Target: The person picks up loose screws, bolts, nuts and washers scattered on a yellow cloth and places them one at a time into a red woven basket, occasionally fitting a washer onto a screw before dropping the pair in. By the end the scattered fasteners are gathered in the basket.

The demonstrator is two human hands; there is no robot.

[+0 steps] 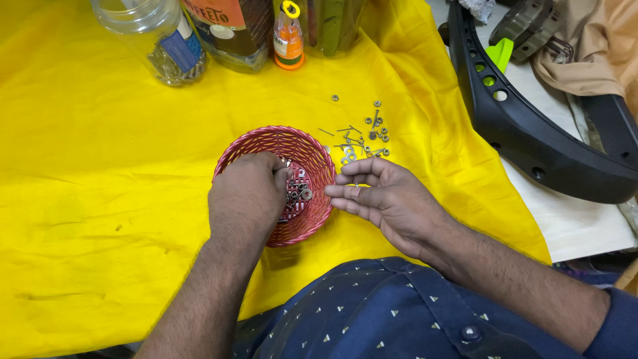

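nuts and bolts beside basket, jars behind.

a workshop bench: loose nuts and screws, hardware jar.

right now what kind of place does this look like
Probably a small workshop or hobby bench: loose nuts and screws lie on a yellow cloth, the left hand digs in a pink basket of hardware, and a clear jar holds more.

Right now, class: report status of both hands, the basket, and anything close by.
Left hand reaching into pink basket of nuts and washers. Right hand open beside basket, palm up. Loose hardware pile on yellow cloth behind.
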